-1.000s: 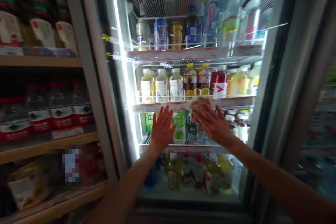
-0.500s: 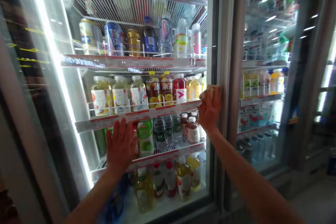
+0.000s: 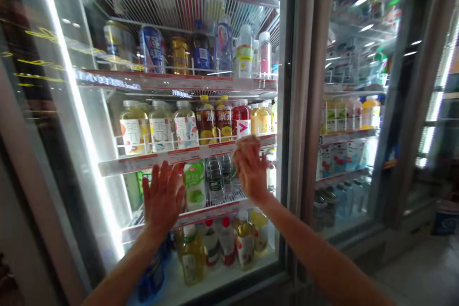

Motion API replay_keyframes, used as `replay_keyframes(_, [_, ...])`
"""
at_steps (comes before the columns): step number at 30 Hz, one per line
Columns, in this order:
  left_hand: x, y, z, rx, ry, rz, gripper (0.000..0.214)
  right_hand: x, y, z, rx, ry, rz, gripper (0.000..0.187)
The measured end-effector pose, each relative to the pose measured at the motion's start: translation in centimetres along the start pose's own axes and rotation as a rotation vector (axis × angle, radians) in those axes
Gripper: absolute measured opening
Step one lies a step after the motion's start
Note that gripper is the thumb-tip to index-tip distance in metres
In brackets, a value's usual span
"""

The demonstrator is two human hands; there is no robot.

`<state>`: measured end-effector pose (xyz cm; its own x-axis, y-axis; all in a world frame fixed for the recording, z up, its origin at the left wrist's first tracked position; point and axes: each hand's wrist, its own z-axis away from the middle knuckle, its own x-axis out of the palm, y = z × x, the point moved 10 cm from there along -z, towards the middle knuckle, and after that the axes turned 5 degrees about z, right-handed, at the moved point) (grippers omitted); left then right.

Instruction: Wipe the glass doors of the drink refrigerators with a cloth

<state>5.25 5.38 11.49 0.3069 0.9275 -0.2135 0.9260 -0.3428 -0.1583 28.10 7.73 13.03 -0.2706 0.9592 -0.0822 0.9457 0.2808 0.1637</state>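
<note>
My left hand (image 3: 163,198) lies flat on the glass door (image 3: 89,119) of a lit drinks fridge, fingers spread and holding nothing. My right hand (image 3: 251,167) presses on the same glass further right, fingers closed over a pale wad (image 3: 246,140) that looks like a cloth. Between my hands, behind the glass, stands a green-labelled bottle (image 3: 195,186) beside dark water bottles (image 3: 215,179). Just above my hands runs a shelf rail (image 3: 179,155) carrying pale tea bottles (image 3: 159,126) and a red bottle (image 3: 242,119).
The door's metal frame (image 3: 289,105) stands just right of my right hand. A second glass-fronted fridge (image 3: 351,105) follows further right. Cans and bottles line the upper shelf (image 3: 179,50); more bottles (image 3: 222,244) stand at the bottom. Floor (image 3: 423,267) shows at lower right.
My right hand has slid left from the door's right edge to the middle of the glass. My left hand stays flat on the glass in about the same spot.
</note>
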Motion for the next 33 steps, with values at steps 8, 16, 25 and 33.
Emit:
replay_keyframes(8, [0.3,1.1,1.7,0.018,-0.045,-0.008,0.071,-1.0,2.2,0.7,0.294,0.140,0.047,0.055])
replay_keyframes(16, [0.8,1.3,3.0,0.028,-0.088,0.037,0.071,-0.5,-0.4,4.4,-0.025,0.016,0.015,0.051])
replay_keyframes(25, [1.4,2.3,5.1,0.069,-0.119,0.086,0.066,0.2,-6.6,8.0,-0.232,-0.083,-0.106,0.043])
replay_keyframes(33, [1.5,2.7,6.0,0.035,-0.114,0.086,0.067,0.2,-2.3,10.4,0.104,-0.046,0.002,0.053])
